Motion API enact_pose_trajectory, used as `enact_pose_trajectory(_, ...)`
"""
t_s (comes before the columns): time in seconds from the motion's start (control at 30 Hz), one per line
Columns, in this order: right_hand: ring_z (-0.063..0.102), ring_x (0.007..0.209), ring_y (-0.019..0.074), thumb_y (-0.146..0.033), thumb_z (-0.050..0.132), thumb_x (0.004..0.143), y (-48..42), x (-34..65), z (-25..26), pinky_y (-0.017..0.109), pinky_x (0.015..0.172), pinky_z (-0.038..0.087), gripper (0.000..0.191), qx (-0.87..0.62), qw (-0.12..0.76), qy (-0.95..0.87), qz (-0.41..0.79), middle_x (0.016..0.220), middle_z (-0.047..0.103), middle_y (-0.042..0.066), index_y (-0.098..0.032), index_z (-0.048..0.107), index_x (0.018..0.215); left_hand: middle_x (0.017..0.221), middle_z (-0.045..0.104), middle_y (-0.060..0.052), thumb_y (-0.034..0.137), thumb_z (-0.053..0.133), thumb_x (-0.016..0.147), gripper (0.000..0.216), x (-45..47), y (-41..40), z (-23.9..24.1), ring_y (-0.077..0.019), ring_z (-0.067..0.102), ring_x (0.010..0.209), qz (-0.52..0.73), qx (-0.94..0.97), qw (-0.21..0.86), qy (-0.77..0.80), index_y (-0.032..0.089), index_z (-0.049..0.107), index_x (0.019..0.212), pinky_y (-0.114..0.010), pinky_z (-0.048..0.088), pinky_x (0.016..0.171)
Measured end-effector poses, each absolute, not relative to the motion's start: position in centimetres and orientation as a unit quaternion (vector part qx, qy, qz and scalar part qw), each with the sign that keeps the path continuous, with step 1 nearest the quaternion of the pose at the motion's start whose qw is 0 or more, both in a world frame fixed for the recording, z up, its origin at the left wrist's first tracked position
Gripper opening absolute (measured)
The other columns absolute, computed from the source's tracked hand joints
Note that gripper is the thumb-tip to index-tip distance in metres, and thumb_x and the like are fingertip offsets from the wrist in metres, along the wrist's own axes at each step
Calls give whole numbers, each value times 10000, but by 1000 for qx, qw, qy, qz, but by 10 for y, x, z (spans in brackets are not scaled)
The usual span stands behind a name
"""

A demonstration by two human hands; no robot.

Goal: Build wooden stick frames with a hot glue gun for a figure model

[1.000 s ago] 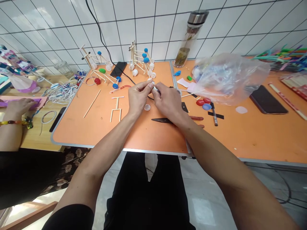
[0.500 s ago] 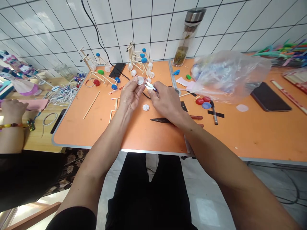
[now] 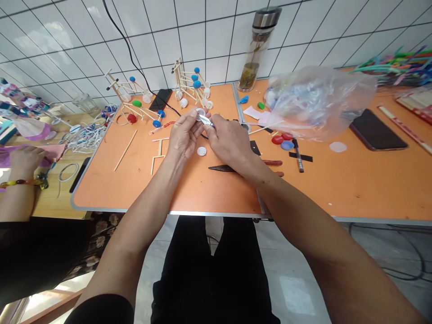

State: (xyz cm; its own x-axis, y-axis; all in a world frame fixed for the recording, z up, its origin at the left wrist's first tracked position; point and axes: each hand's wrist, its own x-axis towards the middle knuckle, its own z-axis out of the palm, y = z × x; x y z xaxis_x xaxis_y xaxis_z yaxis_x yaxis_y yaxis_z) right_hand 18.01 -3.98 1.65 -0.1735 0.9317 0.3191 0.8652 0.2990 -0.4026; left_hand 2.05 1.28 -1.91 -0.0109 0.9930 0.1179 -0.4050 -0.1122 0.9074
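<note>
Between the fingertips of my left hand (image 3: 184, 134) is a small white round cap (image 3: 200, 111). My right hand (image 3: 227, 137) is closed round a craft knife (image 3: 204, 119), whose pale blade lies against the cap. On the orange table (image 3: 175, 191) below, a second white cap (image 3: 201, 151) lies flat between my wrists. Black-bladed scissors or pliers (image 3: 221, 168) with red handles lie partly under my right forearm. Left of my hands is a small frame of glued sticks (image 3: 158, 153), and farther left a single wooden stick (image 3: 125, 150).
Two stick models with coloured balls, one in the middle (image 3: 189, 83) and one at left (image 3: 131, 101), stand at the back. A tall glass bottle (image 3: 254, 58), a plastic bag (image 3: 320, 103) and a phone (image 3: 378, 130) are to the right. At far left is another person's hand (image 3: 27, 157).
The knife's blade has moved left onto the cap, and my right hand has come slightly nearer my left. The whole view has shifted a little. The other person's hand has moved right.
</note>
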Motion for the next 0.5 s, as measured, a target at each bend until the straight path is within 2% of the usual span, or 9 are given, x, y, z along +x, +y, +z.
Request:
enact_pose_trajectory(0.13,747,1027,379,-387,451,1166,-40,181,19,407,822,500,413,-592,256,-761,70,1140,832,197,-188,682,1445,1337,860,-109,429,889,975,211,26,5,-14,-317,747,1443,627,422,549,358,236,845,1048,-448,647,1182)
enact_pose_trajectory(0.33,753,1030,362,-357,417,1177,-41,182,22,391,822,499,404,-592,250,-763,67,1140,830,183,-177,699,1404,1256,885,-79,385,905,964,168,33,-5,-8,-274,780,1382,635,403,554,358,234,854,1016,-411,643,1180)
enact_pose_trajectory(0.5,755,1033,340,-363,396,1187,-42,182,23,380,826,508,417,-591,254,-763,61,1133,833,173,-168,707,1385,1240,888,-72,367,932,938,166,36,-10,-4,-279,763,1412,641,371,569,357,231,852,989,-416,629,1205)
